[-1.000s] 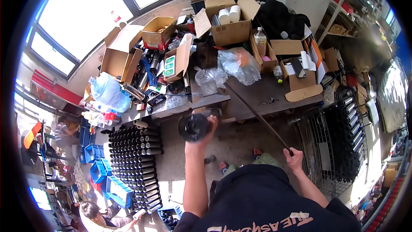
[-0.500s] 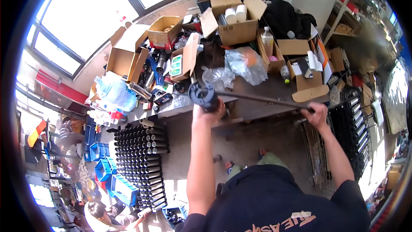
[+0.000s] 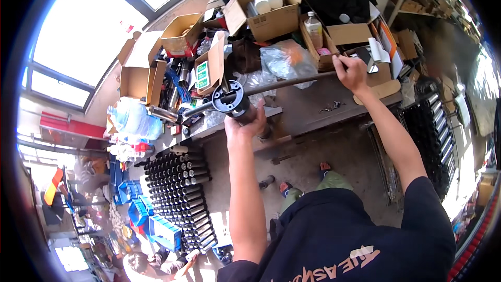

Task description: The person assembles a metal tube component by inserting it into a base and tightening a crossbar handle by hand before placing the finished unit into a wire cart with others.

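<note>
Currently, the left hand (image 3: pixel 246 127) is wrapped around a black flanged cylinder (image 3: pixel 241 112), gripping its body from below, near the middle of the workbench's front edge. The cylinder is tilted, its round flange uppermost and facing the camera, with small holes showing around the ring. The right hand (image 3: pixel 354 75) is closed around the near end of a long dark rod (image 3: pixel 289 82), above the right half of the workbench (image 3: pixel 308 110). The rod slants down leftward to the flange; whether it passes through the opening or only lies across it, I cannot tell.

Just behind the rod, a crumpled clear plastic bag (image 3: pixel 298 68) lies toward the middle of the bench top, and small loose metal bits (image 3: pixel 332 106) lie between the rod and the front edge. Along the back edge stands an open carton (image 3: pixel 275 25) with white rolls (image 3: pixel 269 0) in it, and a clear bottle (image 3: pixel 313 30) is upright to its right. A large bluish plastic jug (image 3: pixel 134 121) sits at the front left corner. Below that corner, black cylinders (image 3: pixel 180 193) are ranged in rows beside blue crates (image 3: pixel 166 234).
</note>
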Tool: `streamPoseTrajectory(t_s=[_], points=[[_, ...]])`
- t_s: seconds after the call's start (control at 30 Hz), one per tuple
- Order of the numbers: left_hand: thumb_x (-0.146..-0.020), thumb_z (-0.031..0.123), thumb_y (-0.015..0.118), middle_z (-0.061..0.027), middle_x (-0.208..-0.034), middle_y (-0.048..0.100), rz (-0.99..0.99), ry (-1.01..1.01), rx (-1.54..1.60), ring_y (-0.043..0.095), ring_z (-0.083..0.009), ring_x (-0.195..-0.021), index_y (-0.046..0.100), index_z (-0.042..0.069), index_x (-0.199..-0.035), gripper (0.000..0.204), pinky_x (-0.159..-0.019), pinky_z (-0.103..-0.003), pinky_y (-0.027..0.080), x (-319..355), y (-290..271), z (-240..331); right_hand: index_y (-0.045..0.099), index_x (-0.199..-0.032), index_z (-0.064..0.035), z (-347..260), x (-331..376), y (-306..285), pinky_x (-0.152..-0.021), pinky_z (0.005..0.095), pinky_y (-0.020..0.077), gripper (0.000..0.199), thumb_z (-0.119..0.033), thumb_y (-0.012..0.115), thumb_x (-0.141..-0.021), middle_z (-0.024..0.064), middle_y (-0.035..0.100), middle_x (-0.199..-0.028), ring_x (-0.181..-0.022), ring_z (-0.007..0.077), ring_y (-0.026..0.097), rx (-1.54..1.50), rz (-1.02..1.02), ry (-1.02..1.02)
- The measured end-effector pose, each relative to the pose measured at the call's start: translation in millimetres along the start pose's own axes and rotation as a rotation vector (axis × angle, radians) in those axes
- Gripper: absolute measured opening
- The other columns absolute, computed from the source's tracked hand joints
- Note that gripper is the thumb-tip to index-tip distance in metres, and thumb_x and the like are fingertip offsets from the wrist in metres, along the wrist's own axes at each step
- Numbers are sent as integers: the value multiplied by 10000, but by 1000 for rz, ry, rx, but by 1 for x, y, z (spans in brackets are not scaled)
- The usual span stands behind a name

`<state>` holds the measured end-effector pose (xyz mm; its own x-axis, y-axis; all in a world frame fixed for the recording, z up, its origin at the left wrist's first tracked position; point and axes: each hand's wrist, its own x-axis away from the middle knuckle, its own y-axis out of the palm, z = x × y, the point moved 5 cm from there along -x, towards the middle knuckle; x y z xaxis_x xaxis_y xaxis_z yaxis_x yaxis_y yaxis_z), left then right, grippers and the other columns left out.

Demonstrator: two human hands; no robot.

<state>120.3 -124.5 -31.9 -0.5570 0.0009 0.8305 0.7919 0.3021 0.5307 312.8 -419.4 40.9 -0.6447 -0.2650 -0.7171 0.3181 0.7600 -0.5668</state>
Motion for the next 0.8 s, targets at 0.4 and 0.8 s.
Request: streamPoseTrajectory(t_s=[0.4, 0.8], points=[[-946, 365, 546, -118, -950, 689, -146, 49, -96, 656, -270, -811, 688, 69, -984, 330, -716, -396, 592, -14, 14, 1, 664, -703, -65, -12, -25, 17, -506, 452, 442, 318, -247, 587, -952, 193, 593, -608, -575, 388, 613, 31, -32, 18], [-929, 391, 591, -105, -994, 676, -81, 62, -45, 640, -285, -892, 681, 113, -1013, 304, -747, -404, 579, -35, -1, 5, 640, -693, -60, 0, -12, 47, -541, 498, 471, 328, -236, 540, -952, 205, 612, -646, -625, 423, 623, -54, -58, -77]])
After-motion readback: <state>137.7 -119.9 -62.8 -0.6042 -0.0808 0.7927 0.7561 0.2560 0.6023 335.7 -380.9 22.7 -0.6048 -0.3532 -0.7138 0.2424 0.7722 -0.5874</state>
